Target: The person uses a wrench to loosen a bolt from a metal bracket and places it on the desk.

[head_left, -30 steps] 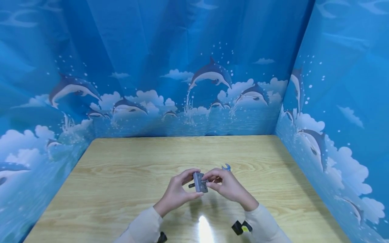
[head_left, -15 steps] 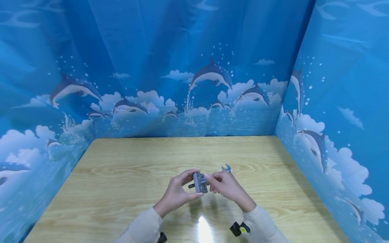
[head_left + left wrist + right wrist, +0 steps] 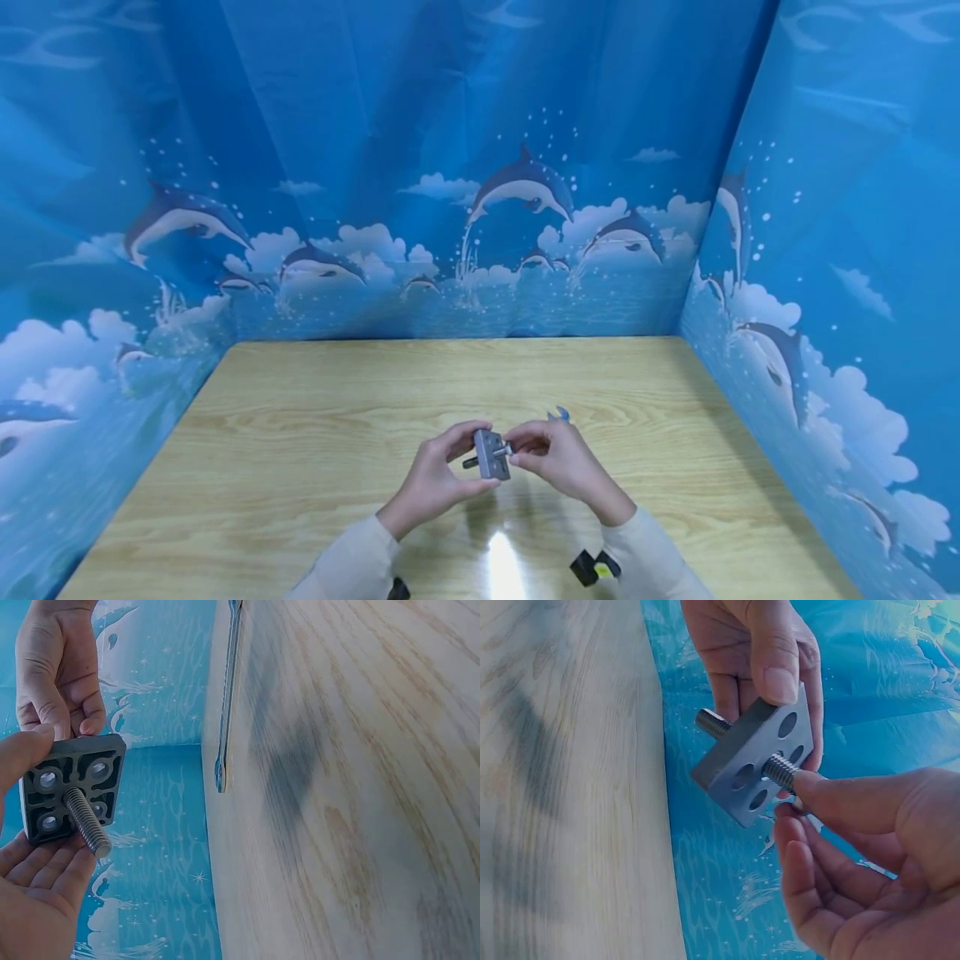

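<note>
My left hand (image 3: 431, 483) grips a small grey square plate (image 3: 739, 750) by its edges, thumb on one edge and fingers on the opposite one. Through the plate's middle runs a threaded metal bolt (image 3: 88, 823), which sticks out on both sides. Several round holes surround it, and the face in the left wrist view is ribbed. With thumb and fingertips, my right hand (image 3: 870, 855) pinches the bolt's other end, hiding its tip in the right wrist view. Both hands hold the plate and bolt above the table.
A blue open-end wrench (image 3: 559, 412) lies on the wood-grain table (image 3: 337, 417) just beyond my right hand, partly hidden by it in the head view. Blue dolphin-print curtains (image 3: 360, 167) stand along the table's back and sides.
My right thumb and fingers have shifted round the bolt's end and taken a fresh pinch. My left hand keeps its grip, and the plate has moved slightly left.
</note>
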A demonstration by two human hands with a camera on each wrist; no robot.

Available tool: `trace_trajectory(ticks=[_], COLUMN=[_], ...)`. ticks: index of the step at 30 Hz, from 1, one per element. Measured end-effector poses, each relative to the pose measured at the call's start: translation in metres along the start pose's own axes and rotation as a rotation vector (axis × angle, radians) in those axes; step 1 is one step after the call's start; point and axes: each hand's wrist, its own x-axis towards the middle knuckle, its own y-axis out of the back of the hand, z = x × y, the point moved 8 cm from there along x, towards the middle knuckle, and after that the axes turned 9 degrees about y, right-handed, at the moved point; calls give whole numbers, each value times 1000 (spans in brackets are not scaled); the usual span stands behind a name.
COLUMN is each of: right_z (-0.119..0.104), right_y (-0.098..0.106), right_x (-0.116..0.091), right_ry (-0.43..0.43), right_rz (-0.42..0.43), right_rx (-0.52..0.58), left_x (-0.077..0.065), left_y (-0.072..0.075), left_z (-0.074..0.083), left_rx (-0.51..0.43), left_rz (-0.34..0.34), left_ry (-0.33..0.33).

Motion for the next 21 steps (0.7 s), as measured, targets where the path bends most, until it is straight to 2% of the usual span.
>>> trace_trajectory(ticks=[8,15,21], right_z=[-1,3,-2], right_y=[1,4,9], right_x=[-1,-1,1], right_ry=[9,-74,-120], right_rz=[35,68,89], right_rx=[31,21,17], left_x=[0,0,0], left_y=[2,5,7], left_z=[3,9,20], left_rx=[22,21,20], left_rz=[7,37,81], left_ry=[6,-20,-80])
